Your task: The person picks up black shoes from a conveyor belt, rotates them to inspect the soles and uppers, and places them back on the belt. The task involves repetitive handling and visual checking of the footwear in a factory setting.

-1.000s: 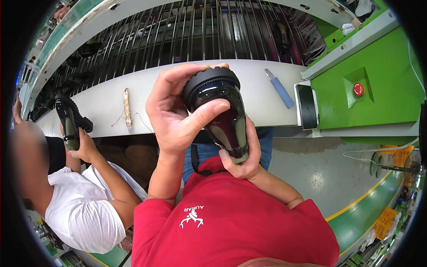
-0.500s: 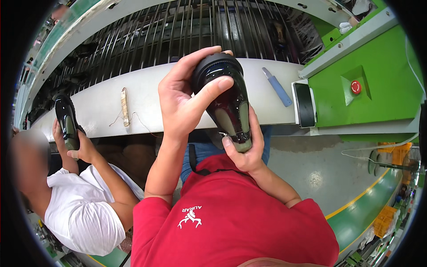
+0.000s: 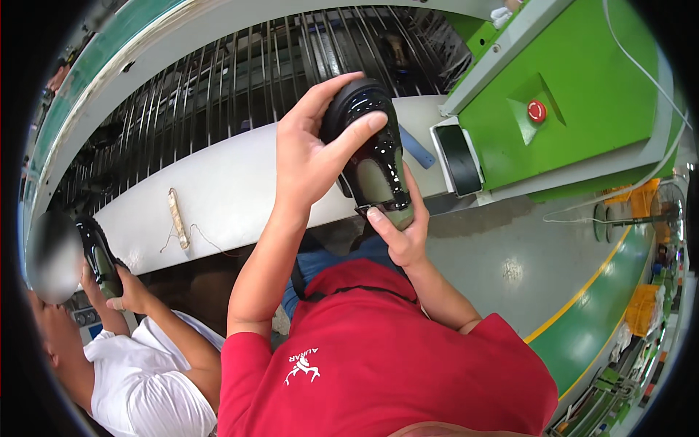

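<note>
Both my hands hold a glossy black shoe [image 3: 376, 156] with olive-grey side panels, up over the near edge of the white worktop. My left hand [image 3: 309, 156] wraps its black-soled broad end, thumb pressed across the top. At the lower, olive end, the thumb of my right hand [image 3: 409, 237] lies on the near side, with the fingers behind the shoe. The shoe covers part of a blue-handled tool [image 3: 416, 148] lying on the worktop.
The white worktop [image 3: 240, 164] carries a wrapped bundle with loose thread [image 3: 178, 218]. Metal rollers [image 3: 218, 95] run behind it. To the right stands a green machine housing with a red button [image 3: 536, 111] and a black-topped pad [image 3: 459, 159]. At left, a co-worker holds a similar shoe [image 3: 98, 255].
My view has turned, so the worktop and green housing sit further left. The shoe is rolled slightly in my hands, showing more of one side panel. Both hands keep their hold.
</note>
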`<state>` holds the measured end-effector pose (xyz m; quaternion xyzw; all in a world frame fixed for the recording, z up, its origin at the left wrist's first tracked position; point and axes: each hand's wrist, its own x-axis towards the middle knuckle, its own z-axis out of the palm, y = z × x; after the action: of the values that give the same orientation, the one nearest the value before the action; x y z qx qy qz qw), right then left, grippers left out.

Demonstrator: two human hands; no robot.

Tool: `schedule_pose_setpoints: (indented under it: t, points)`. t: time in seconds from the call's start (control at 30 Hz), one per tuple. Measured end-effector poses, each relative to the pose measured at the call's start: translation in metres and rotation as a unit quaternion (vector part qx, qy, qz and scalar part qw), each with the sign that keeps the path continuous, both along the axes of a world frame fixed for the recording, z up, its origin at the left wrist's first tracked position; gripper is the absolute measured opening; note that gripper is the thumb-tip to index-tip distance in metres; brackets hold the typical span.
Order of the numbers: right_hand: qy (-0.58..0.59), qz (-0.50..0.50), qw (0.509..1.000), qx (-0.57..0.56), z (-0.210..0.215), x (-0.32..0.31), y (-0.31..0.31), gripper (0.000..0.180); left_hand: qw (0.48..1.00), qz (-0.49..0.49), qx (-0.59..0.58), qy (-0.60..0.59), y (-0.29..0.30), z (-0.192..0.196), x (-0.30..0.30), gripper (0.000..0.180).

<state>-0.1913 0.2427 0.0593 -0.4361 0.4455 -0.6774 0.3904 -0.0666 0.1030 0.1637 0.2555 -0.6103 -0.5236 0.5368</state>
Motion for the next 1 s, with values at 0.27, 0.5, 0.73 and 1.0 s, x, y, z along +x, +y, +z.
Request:
schedule_pose_setpoints:
  t: [0.27, 0.5, 0.73, 1.0]
  points:
    - [-0.247, 0.095, 0.963, 0.045, 0.003, -0.036, -0.001, 0.07, 0.998, -0.009, 0.03, -0.055, 0.02, -0.038, 0.023, 0.046]
    - [-0.287, 0.129, 0.948, 0.044, -0.001, -0.027, -0.01, 0.067, 0.993, 0.069, -0.01, -0.094, 0.031, -0.036, 0.031, 0.035]
    - [-0.313, 0.186, 0.93, 0.036, 0.0, -0.031, -0.016, 0.06, 0.987, 0.088, -0.03, -0.128, 0.033, -0.027, 0.049, 0.031]
    - [-0.284, 0.152, 0.943, 0.077, 0.009, -0.021, -0.016, 0.055, 0.986, 0.127, -0.009, -0.108, 0.04, -0.045, 0.045, 0.031]
